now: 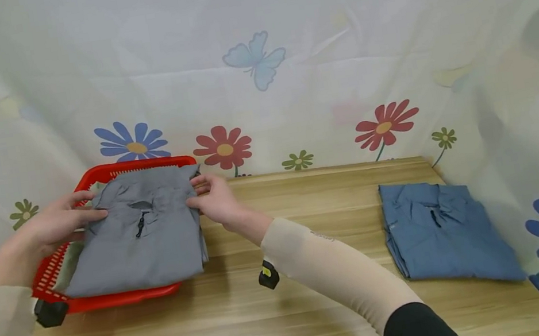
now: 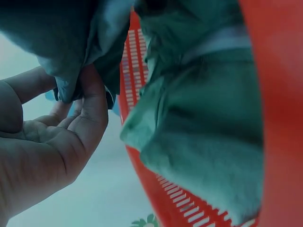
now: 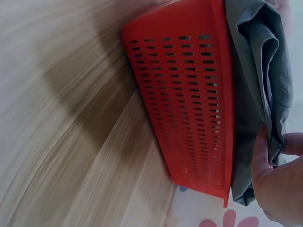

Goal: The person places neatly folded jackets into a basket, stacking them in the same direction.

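Note:
A folded grey garment [image 1: 141,251] with a small black tag lies over the red basket [image 1: 127,297] at the left, covering most of its opening. My left hand [image 1: 55,223] pinches the garment's left edge, thumb on top; in the left wrist view the fingers [image 2: 92,101] curl under the cloth. My right hand [image 1: 216,199] grips the right edge, and in the right wrist view its thumb and fingers hold the folded layers [image 3: 272,94] just above the basket rim [image 3: 228,118]. Light green cloth [image 2: 208,132] sits inside the basket.
A folded blue garment [image 1: 443,229] lies on the right side of the wooden table [image 1: 280,236]. A curtain printed with flowers and butterflies [image 1: 259,62] hangs behind the table and along both sides.

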`<state>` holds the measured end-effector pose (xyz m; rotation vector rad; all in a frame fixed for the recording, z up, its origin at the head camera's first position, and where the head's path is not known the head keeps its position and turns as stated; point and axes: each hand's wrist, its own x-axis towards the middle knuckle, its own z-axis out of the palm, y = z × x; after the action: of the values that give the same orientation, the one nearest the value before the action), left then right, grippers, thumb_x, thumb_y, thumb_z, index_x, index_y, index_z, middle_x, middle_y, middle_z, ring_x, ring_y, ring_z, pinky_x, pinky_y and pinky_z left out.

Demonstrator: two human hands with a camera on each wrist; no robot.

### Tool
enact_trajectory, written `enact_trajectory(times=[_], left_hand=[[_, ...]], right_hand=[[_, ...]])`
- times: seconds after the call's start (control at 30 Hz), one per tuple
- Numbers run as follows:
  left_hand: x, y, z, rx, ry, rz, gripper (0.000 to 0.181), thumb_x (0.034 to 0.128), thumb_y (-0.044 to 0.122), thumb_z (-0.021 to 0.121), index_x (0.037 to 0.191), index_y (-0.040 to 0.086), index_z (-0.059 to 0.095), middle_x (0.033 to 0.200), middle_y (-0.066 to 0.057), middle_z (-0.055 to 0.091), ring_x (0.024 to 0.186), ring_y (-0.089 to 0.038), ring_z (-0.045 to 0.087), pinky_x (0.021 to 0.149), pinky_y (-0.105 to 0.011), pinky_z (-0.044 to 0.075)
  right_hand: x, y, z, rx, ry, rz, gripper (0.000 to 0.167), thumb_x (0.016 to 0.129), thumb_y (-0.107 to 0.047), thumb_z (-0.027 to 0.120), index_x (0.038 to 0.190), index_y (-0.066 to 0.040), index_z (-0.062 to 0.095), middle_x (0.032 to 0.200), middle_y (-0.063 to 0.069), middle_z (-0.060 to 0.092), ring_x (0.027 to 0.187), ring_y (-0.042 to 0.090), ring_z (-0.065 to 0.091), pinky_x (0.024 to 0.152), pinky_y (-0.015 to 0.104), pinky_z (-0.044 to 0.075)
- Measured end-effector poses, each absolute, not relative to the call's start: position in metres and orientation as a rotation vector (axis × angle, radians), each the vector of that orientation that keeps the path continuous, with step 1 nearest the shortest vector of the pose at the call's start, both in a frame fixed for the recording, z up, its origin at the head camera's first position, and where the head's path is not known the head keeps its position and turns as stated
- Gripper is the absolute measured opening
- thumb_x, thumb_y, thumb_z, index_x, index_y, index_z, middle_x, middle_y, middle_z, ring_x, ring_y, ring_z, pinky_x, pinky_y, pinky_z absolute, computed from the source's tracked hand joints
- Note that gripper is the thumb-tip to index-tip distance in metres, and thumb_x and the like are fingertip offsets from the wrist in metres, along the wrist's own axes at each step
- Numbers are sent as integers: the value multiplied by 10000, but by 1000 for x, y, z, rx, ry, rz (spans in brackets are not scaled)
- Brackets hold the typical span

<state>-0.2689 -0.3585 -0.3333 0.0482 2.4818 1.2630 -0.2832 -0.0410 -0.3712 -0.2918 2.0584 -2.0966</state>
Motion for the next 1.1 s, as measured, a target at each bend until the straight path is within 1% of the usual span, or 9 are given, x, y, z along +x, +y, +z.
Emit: enact_trajectory(times=[0.1,0.2,0.27,0.37,0.57,0.73,0.87,1.0,1.1], left_hand=[[-267,-368,-332,45,2514,1223,854,1078,296,554,1558,-141,0,1506,-387,219,1259,-478,421,984,-534,517],[-266,-376,-331,45,2534,1213,793,1079,298,554,1550,-124,76,1458,-360,314,1137,-331,550,886,-416,574],[-268,-380,-331,45,2542,1219,742,1077,301,557,1536,-101,134,1424,-333,372,1043,-235,599,828,-359,583],[-270,-385,-332,37,2535,1242,692,1076,298,562,1513,-78,180,1409,-311,404,980,-159,620,815,-346,584],[-274,-391,-328,37,2540,1244,670,1066,320,581,1488,-46,211,1457,-335,355,970,-113,606,811,-308,570],[-277,-393,-327,65,2549,1256,578,1061,307,594,1443,-3,291,1405,-278,439,954,-125,628,805,-321,574],[-279,-390,-328,85,2582,1196,557,1064,285,589,1426,-20,297,1352,-259,493,964,-159,621,796,-325,571],[-278,-387,-331,74,2629,1118,562,1062,270,587,1425,-50,302,1318,-302,520,996,-250,607,779,-334,560],[-279,-388,-334,60,2651,1070,594,1059,273,588,1443,-68,291,1326,-344,497,1048,-344,580,783,-350,553]], right_hand=[[-282,-53,-372,-283,2045,-2100,319,936,33,715,1238,-21,628,1043,40,577,869,146,580,751,350,590],[-282,-62,-372,-275,2048,-2094,318,931,35,719,1231,-21,633,1021,36,575,859,137,559,719,316,570],[-282,-67,-372,-266,2067,-2088,313,928,34,724,1222,-23,636,1007,36,577,852,139,552,707,297,553],[-282,-73,-373,-240,2097,-2077,307,924,26,734,1209,-37,640,996,28,577,854,138,548,707,276,538],[-286,-81,-376,-222,2120,-2074,311,919,8,748,1205,-52,642,982,22,575,855,113,527,696,247,510],[-288,-83,-380,-204,2140,-2061,300,915,-5,758,1189,-68,650,971,26,589,842,109,534,691,248,515],[-289,-83,-383,-187,2180,-2032,288,910,-8,766,1165,-82,655,955,21,591,827,113,541,682,254,528],[-289,-82,-385,-221,2228,-1974,286,908,-22,774,1160,-81,653,959,11,594,837,114,554,696,267,559],[-290,-79,-384,-267,2235,-1932,299,914,-33,771,1186,-49,647,975,20,610,850,120,577,738,292,583]])
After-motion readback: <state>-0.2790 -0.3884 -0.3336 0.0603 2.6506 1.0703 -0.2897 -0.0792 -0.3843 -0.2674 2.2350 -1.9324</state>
